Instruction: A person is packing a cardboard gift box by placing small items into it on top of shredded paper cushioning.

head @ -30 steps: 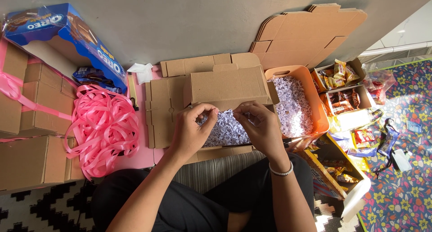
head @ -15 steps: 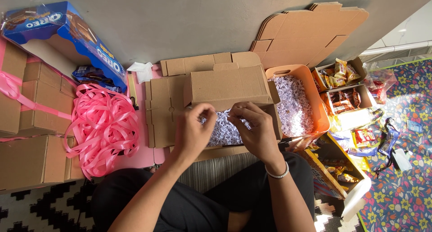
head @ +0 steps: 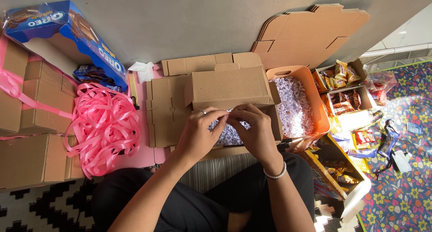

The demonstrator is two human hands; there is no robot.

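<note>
Both my hands are together over the small open brown cardboard box (head: 234, 101) in the middle of the frame, left hand (head: 198, 135) and right hand (head: 256, 133) with fingertips meeting, pinching and fluffing the shredded white paper filling (head: 227, 134) inside it. Can't quite tell if I'm actually gripping a clump or just pressing it down. I'd say the trick here is spreading the shred evenly into the corners and keeping it below the rim, so the lid flap behind can fold flat. Just right of the box sits the orange plastic tub (head: 321, 119) with more of the same shred, close enough to grab extra. Left of centre there's a flat unfolded cardboard box blank (head: 166, 108), and further left the big tangled heap of pink ribbon (head: 103, 128) next to a stack of closed cardboard boxes (head: 31, 124). Snack packets in small cardboard trays (head: 342, 85) sit at the right edge.
</note>
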